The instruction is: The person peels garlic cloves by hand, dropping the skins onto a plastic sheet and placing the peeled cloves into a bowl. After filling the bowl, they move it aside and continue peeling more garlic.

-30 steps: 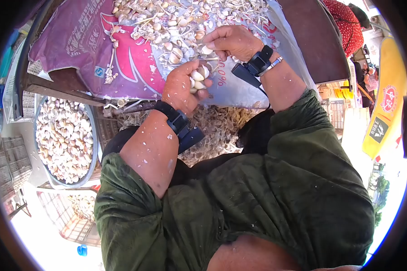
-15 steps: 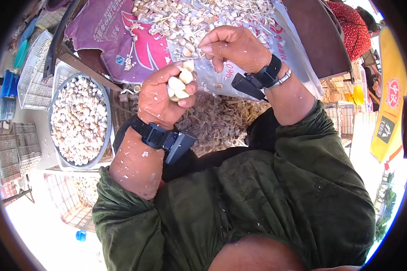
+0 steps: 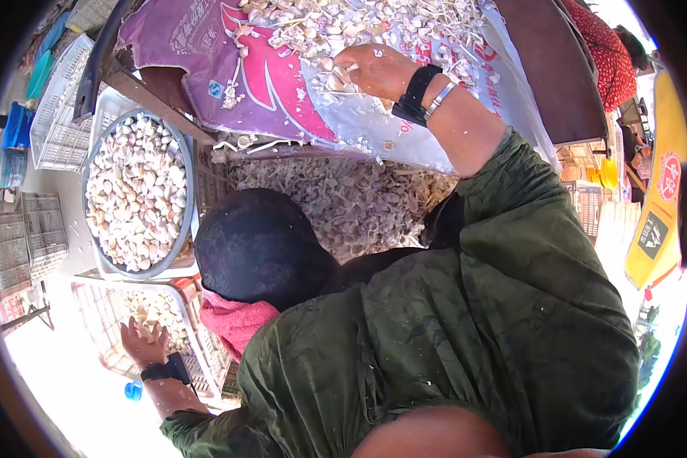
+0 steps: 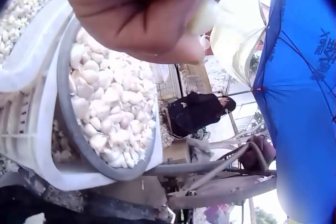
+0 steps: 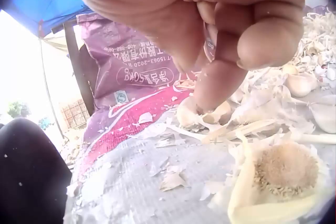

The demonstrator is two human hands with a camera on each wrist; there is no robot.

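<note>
In the head view my left hand (image 3: pixel 143 347) is low at the left, over a crate (image 3: pixel 91 317) of pale garlic cloves (image 3: pixel 159 311). The left wrist view shows its fingers (image 4: pixel 142 29) curled about a few peeled cloves (image 4: pixel 205 16). My right hand (image 3: pixel 382 70) is on the sack-covered table, at the near edge of the garlic pile (image 3: pixel 320 27). Seen from the right wrist, its fingers (image 5: pixel 220 82) are bent, one fingertip down on a garlic clove (image 5: pixel 186 111) among dry skins. A cut garlic root end (image 5: pixel 286 171) lies close by.
A grey-rimmed basin (image 3: pixel 188 198) full of garlic cloves stands left of the table. Below the purple and silver sack (image 3: pixel 168 46) is a heap of garlic skins (image 3: pixel 343 206). My knee (image 3: pixel 259 240) stands between table and crate. A person in red (image 3: pixel 611 61) is at far right.
My left hand has swung from beside the pile, carrying peeled cloves, down and left to the crate. My right hand has lowered onto the cloves at the pile's edge.
</note>
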